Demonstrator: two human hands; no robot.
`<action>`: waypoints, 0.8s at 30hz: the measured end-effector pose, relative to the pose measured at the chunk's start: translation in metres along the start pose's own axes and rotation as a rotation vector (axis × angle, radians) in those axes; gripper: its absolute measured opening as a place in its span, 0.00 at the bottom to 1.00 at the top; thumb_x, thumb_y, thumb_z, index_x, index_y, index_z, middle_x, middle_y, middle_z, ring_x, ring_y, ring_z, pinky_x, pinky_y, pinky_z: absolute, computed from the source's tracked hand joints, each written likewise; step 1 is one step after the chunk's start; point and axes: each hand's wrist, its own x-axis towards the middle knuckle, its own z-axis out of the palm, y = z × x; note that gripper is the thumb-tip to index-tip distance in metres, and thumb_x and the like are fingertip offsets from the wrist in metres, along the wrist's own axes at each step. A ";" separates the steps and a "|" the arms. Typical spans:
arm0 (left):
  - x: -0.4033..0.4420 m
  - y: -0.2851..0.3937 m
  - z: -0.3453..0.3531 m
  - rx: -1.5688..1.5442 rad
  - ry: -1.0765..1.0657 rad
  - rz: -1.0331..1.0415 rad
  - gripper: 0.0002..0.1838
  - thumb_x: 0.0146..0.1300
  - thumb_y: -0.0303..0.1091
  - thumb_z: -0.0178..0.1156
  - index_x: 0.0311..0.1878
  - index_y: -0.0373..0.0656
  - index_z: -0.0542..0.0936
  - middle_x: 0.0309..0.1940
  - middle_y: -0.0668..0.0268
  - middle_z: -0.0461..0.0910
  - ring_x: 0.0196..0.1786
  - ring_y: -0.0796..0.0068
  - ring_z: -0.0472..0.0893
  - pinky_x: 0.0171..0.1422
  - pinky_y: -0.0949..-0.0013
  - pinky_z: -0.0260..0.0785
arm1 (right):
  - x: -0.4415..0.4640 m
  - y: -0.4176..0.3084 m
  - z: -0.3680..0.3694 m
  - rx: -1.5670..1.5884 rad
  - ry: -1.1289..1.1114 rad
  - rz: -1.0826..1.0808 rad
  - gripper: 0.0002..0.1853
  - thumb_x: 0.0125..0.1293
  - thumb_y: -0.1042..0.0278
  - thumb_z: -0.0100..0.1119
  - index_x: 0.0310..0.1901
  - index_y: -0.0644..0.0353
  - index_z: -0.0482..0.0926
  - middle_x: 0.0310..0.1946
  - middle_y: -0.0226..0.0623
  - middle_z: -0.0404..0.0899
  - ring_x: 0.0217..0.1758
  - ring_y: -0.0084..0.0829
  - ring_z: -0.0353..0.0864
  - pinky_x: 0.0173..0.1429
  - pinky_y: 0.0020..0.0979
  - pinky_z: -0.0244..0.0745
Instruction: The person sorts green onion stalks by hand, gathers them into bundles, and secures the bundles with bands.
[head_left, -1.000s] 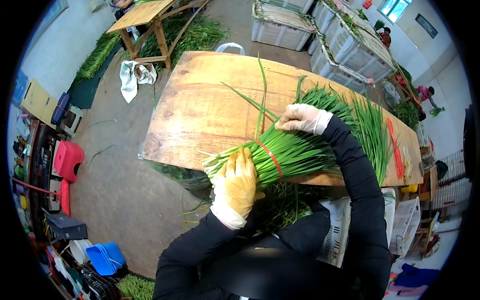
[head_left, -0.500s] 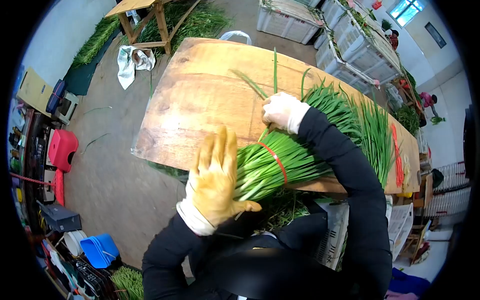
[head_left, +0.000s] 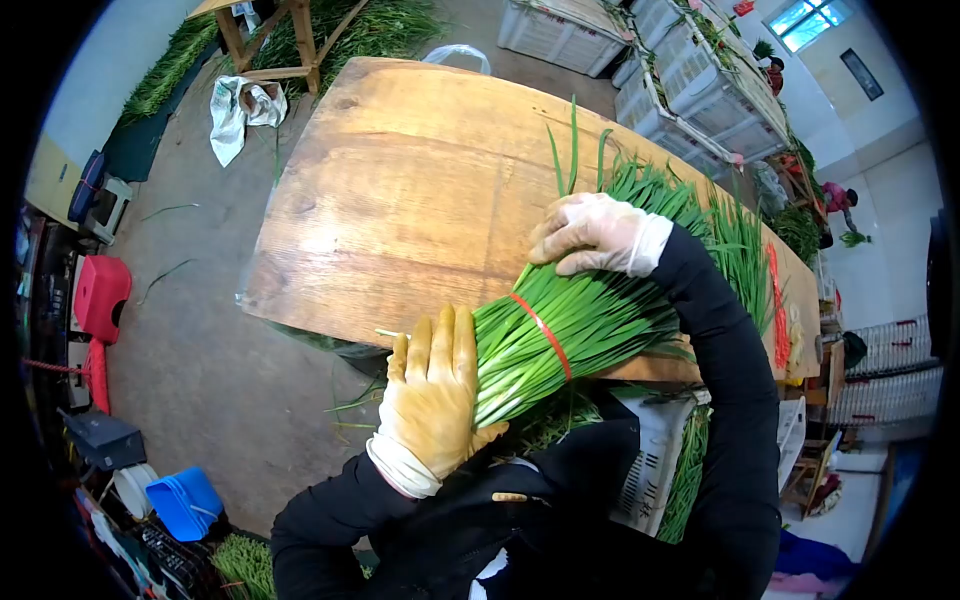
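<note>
A thick bundle of long green stalks (head_left: pixel 590 325), with a red band (head_left: pixel 542 336) round it, lies on the wooden table (head_left: pixel 400 190) at its near edge. My left hand (head_left: pixel 432 390), in a yellowed glove, lies flat against the pale stalk ends, its fingers stretched out. Over the bundle's upper side rests my right hand (head_left: pixel 598 236) in a white glove; its fingers are curled on the leaves, and a few upright leaves stick up behind it. More loose green leaves (head_left: pixel 738 255) lie to the right, beside red strips (head_left: pixel 776 305).
White crates (head_left: pixel 565 38) are stacked behind the table. At the left are a red stool (head_left: pixel 100 298) and blue buckets (head_left: pixel 186 503). A white sack (head_left: pixel 240 112) lies on the floor. A person in pink (head_left: pixel 836 197) is far off at the right.
My left hand has let go of the stalk ends and now lies flat against them. My right hand moved left, then back right a little. The slanting leaf at the bundle's top has shifted.
</note>
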 end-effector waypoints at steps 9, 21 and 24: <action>-0.001 -0.003 0.002 -0.005 -0.015 0.007 0.56 0.32 0.53 0.66 0.62 0.31 0.50 0.58 0.48 0.58 0.60 0.51 0.59 0.63 0.55 0.50 | -0.004 -0.027 0.006 -0.587 0.206 -0.097 0.06 0.45 0.70 0.60 0.27 0.54 0.73 0.26 0.29 0.71 0.39 0.32 0.73 0.42 0.32 0.67; 0.009 -0.012 -0.008 0.019 -0.013 0.046 0.57 0.29 0.53 0.69 0.61 0.34 0.53 0.56 0.49 0.62 0.59 0.50 0.62 0.62 0.54 0.51 | -0.032 -0.042 -0.017 -0.347 0.273 0.090 0.48 0.41 0.37 0.59 0.60 0.60 0.57 0.57 0.45 0.61 0.60 0.46 0.59 0.62 0.43 0.53; 0.027 -0.024 -0.014 -0.117 -0.141 0.076 0.54 0.32 0.49 0.69 0.61 0.32 0.52 0.51 0.47 0.66 0.52 0.49 0.68 0.57 0.56 0.59 | -0.043 -0.091 0.007 -0.528 0.030 0.334 0.60 0.22 0.42 0.67 0.63 0.54 0.51 0.60 0.39 0.57 0.62 0.43 0.56 0.64 0.46 0.48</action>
